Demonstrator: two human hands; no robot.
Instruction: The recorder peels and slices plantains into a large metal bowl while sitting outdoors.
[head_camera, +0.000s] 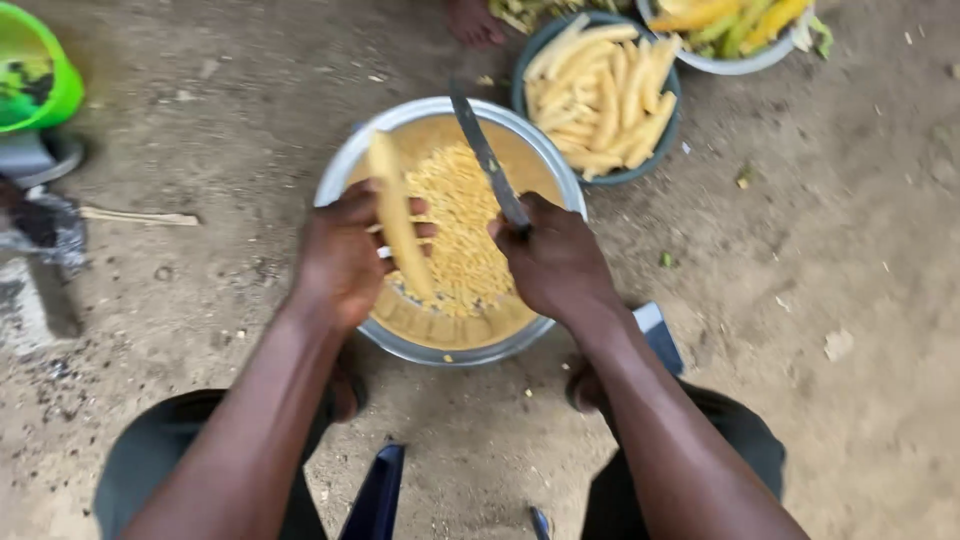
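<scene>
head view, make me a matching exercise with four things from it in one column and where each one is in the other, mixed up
Things:
1. corn cob
2. knife
3. loose kernels
4. green container

Places:
A. top left corner, on the ground
B. held in the left hand, standing over the metal bowl
C. piled inside the metal bowl
D. gripped in the right hand, blade pointing away from the person

Pairs: 1-B, 2-D, 3-C, 4-A
</scene>
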